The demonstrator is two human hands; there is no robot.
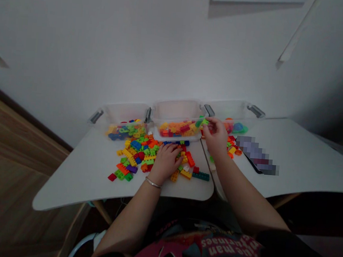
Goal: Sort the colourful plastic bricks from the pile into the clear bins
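Observation:
My left hand (166,161) rests palm down on a pile of colourful toy building bricks (133,157). Its fingers are stretched out over the pieces, and I see nothing gripped in it. My right hand (217,139) is raised at the right end of the middle clear plastic box (175,109), pinching a green toy brick (204,122) between thumb and fingers. Yellow, orange and red bricks lie inside that box. A dark teal long brick (201,176) lies at the pile's right edge, near the table's front.
Left of the middle box stands another clear box (125,111) holding mixed bricks. A third clear box (229,107), with round coloured pieces, stands to the right. Small pieces (232,150) lie beside a phone (255,155) with a blurred screen. Two white tabletops (75,176) meet below my right hand, against the wall.

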